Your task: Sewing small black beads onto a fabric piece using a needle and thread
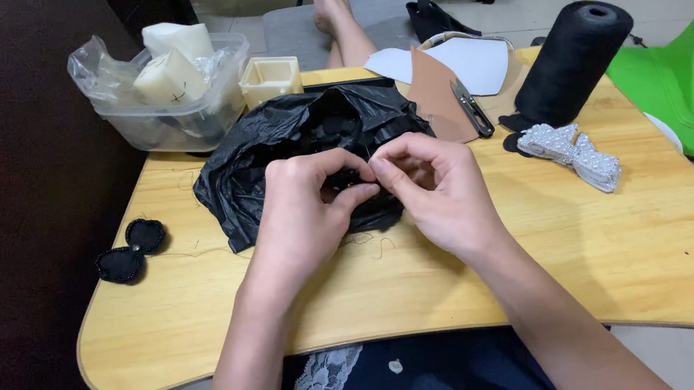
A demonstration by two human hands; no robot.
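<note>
Both hands (371, 189) on crumpled glossy black bag (278, 139)

Bag (278, 143) mid-table (612, 266); tub (170, 110) behind-left, spool (570, 65) behind-right.

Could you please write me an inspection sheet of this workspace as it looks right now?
Surface: wooden lap table, loose threads near the hands.
Job's things: small black piece pinched over a black plastic bag.
Clutter: black thread cone, thread snips, pearl bow, black beaded bow, clear tub of foam blocks, brown and white cut-outs.
Grippers: left hand and right hand both pinch the piece.
Cables: nothing seen.
Surroundings: green fan base, tiled floor.
</note>
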